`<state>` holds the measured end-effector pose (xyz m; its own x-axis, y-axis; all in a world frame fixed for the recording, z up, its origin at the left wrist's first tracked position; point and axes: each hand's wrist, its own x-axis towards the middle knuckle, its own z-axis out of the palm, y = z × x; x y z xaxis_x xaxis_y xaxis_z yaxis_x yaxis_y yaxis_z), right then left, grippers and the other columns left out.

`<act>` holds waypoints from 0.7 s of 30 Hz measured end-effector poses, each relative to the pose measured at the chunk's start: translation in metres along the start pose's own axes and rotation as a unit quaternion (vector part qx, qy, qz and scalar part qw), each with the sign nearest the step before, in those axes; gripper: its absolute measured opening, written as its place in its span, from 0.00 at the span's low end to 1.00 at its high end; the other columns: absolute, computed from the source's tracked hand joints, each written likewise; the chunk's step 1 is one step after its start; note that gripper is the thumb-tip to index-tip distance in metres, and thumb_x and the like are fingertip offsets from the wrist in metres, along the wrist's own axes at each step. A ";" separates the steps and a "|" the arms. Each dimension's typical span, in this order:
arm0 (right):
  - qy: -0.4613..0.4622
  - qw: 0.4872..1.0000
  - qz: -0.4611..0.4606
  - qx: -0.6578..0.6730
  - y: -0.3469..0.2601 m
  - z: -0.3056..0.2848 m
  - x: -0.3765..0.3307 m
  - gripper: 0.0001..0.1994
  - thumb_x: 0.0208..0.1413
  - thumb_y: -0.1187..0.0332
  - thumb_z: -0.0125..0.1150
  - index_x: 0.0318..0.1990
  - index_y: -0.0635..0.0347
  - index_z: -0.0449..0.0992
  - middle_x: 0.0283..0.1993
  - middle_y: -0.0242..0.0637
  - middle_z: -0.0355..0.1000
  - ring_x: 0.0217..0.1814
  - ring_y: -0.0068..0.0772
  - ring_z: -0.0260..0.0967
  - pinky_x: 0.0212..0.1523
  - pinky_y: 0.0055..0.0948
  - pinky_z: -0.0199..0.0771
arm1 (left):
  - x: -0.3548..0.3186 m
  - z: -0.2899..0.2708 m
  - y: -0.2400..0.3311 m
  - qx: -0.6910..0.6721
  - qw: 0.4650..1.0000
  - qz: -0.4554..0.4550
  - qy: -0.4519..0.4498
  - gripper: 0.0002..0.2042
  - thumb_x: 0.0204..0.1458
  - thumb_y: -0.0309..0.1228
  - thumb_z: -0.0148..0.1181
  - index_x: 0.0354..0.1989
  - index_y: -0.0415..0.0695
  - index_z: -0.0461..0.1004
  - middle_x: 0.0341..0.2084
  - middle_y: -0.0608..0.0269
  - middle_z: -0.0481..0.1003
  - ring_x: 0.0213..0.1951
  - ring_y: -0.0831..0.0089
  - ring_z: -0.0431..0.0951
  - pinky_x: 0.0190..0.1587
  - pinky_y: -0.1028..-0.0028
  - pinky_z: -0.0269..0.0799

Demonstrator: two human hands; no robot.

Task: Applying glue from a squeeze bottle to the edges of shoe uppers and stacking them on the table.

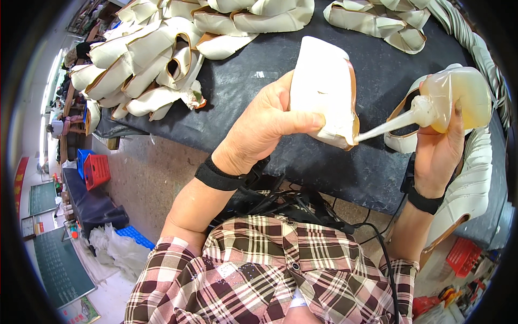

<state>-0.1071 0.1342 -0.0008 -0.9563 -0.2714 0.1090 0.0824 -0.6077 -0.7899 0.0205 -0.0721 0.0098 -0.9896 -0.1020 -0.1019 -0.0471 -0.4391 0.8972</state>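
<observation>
My left hand (270,116) grips a white shoe upper (321,86) with a tan inner edge, thumb pressed on its face, raised above the dark table. In my right hand (440,146) is a clear plastic squeeze bottle (467,100) of yellowish liquid, tipped on its side. Its long narrow nozzle (388,127) points left, and the tip meets the lower right edge of the upper. Another white upper (399,141) lies on the table behind the nozzle, partly hidden by the bottle and hand.
Piles of white uppers (145,59) cover the table's far left, with more uppers (377,24) at the back. A long stacked row (469,173) runs down the right side. The black table (243,75) ends in front of me. Red basket (97,171) at left; cables (377,232) hang by my body.
</observation>
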 end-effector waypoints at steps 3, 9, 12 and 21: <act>0.004 1.000 -0.014 -0.004 -0.001 0.001 -0.002 0.17 0.49 0.65 0.53 0.45 0.62 0.63 0.43 0.35 0.65 0.44 0.30 0.65 0.43 0.35 0.67 | 0.002 -0.003 -0.002 0.010 1.000 0.009 -0.005 0.26 0.36 0.25 0.58 0.48 0.36 0.58 0.38 0.61 0.69 0.40 0.77 0.70 0.42 0.77 0.67; 0.011 0.999 -0.028 -0.026 -0.002 -0.003 -0.004 0.17 0.49 0.65 0.53 0.46 0.61 0.63 0.42 0.35 0.66 0.44 0.30 0.65 0.43 0.34 0.68 | 0.003 -0.003 -0.003 -0.001 1.000 0.006 -0.010 0.26 0.36 0.25 0.58 0.48 0.36 0.58 0.38 0.61 0.69 0.40 0.77 0.70 0.43 0.77 0.67; 0.011 0.997 -0.057 -0.047 0.000 0.002 -0.002 0.18 0.49 0.64 0.53 0.46 0.61 0.63 0.42 0.35 0.65 0.44 0.30 0.65 0.42 0.35 0.68 | 0.004 -0.005 -0.002 0.003 1.000 0.008 -0.010 0.26 0.36 0.25 0.57 0.48 0.36 0.58 0.38 0.61 0.69 0.39 0.77 0.70 0.43 0.77 0.67; 0.045 0.994 -0.059 -0.081 0.005 0.000 -0.003 0.22 0.51 0.61 0.49 0.53 0.58 0.56 0.51 0.42 0.60 0.51 0.40 0.60 0.48 0.36 0.66 | 0.007 -0.004 0.001 -0.020 1.000 -0.004 -0.009 0.28 0.35 0.24 0.58 0.49 0.36 0.58 0.39 0.60 0.68 0.41 0.76 0.69 0.46 0.76 0.63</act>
<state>-0.1036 0.1322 -0.0047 -0.9783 -0.1334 0.1587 -0.0715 -0.5017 -0.8621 0.0144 -0.0772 0.0080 -0.9915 -0.0829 -0.1002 -0.0490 -0.4757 0.8782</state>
